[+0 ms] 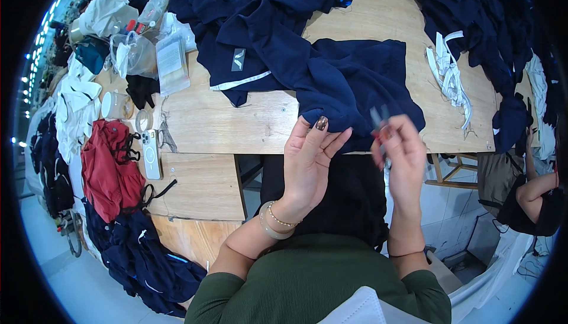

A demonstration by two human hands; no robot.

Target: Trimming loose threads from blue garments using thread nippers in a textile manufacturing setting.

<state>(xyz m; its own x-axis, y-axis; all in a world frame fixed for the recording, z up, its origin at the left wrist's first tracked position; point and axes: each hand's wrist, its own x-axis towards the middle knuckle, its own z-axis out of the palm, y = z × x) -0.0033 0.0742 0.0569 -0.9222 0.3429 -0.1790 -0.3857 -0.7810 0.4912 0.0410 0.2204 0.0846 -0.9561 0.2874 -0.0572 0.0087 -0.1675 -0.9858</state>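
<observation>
A navy blue garment (367, 75) spreads over the wooden table, and its near part hangs past the front edge. My left hand (307, 161) pinches a fold of it between thumb and fingers at that edge. In my right hand (405, 155) is a pair of small thread snips (380, 118) with red on the handle; their blades point up and away, blurred by motion. The snips are just right of the pinched fold, in front of the cloth. Whether the blades touch the fabric I cannot tell. A white-edged strip (248, 80) and a small dark label (238, 60) show on the garment.
More navy garments (473, 4) lie at the far right, beside tangled white strips (448, 75). To the left are a phone (151, 155), a tape roll (143, 120), a red garment (109, 170) and plastic bags (133, 52). Another person's arm (535, 197) shows at the right.
</observation>
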